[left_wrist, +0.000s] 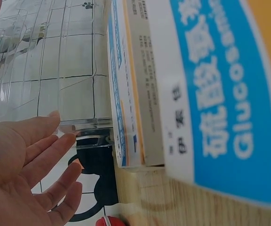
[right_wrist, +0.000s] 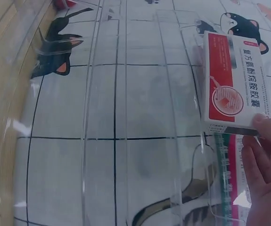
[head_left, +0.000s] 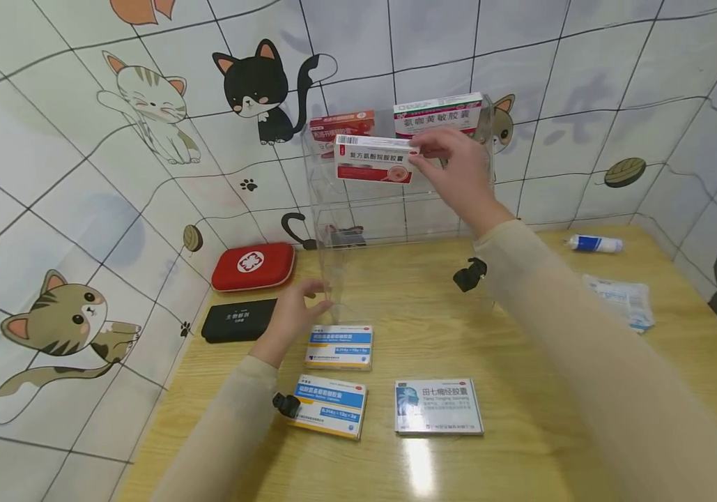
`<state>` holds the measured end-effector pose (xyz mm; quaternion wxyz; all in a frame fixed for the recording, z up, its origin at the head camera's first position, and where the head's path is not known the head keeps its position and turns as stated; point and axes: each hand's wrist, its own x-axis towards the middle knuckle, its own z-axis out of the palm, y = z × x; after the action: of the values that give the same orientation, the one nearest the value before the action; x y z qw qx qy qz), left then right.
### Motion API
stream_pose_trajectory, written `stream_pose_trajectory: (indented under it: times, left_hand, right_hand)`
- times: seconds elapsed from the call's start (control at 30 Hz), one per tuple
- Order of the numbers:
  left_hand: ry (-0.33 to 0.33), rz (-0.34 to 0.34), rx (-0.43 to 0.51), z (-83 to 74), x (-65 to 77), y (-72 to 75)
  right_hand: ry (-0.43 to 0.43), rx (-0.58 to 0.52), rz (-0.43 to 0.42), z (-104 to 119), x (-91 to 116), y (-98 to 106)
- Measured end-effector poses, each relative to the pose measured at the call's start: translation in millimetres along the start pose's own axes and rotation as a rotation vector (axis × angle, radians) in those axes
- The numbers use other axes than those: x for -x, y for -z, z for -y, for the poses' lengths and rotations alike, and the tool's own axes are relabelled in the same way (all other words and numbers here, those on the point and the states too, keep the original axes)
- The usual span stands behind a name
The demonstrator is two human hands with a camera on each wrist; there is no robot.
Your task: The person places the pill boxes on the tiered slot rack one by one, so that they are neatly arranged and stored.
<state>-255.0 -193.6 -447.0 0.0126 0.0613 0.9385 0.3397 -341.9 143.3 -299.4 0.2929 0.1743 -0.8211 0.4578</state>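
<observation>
In the head view my right hand (head_left: 455, 171) pinches one end of a white-and-red medicine box (head_left: 372, 169) between thumb and fingers. The box (right_wrist: 234, 84) is held up before the top tier of a clear acrylic display rack (head_left: 396, 202), its printed front facing me. Behind it on that tier stand a red medicine box (head_left: 345, 124) and a white, green and magenta one (head_left: 440, 117). Low at the rack's left side, my left hand (head_left: 295, 310) has its thumb and fingertips right at the clear edge. Those fingers (left_wrist: 55, 160) are loosely extended in the left wrist view.
Two blue-and-white glucosamine boxes (head_left: 339, 346) and a white-and-grey capsule box (head_left: 438, 406) lie on the wooden table (head_left: 521, 446). At left are a red case (head_left: 253, 266) and a black case (head_left: 239, 321). A blue-and-white tube (head_left: 593, 243) and a clear packet (head_left: 621, 300) lie right.
</observation>
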Motion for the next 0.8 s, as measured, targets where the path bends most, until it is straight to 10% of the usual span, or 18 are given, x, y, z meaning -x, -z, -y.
stream_pose_trajectory:
  times: [0.43, 0.8]
  left_hand:
    - [0.022, 0.008, -0.014, 0.1, 1.0, -0.6]
    - [0.013, 0.011, -0.017, 2.3, -1.7, -1.2]
  right_hand:
    - [-0.049, -0.136, 0.072, -17.3, -1.9, -40.9]
    - [-0.150, -0.141, 0.119, 5.1, 41.1, -21.4]
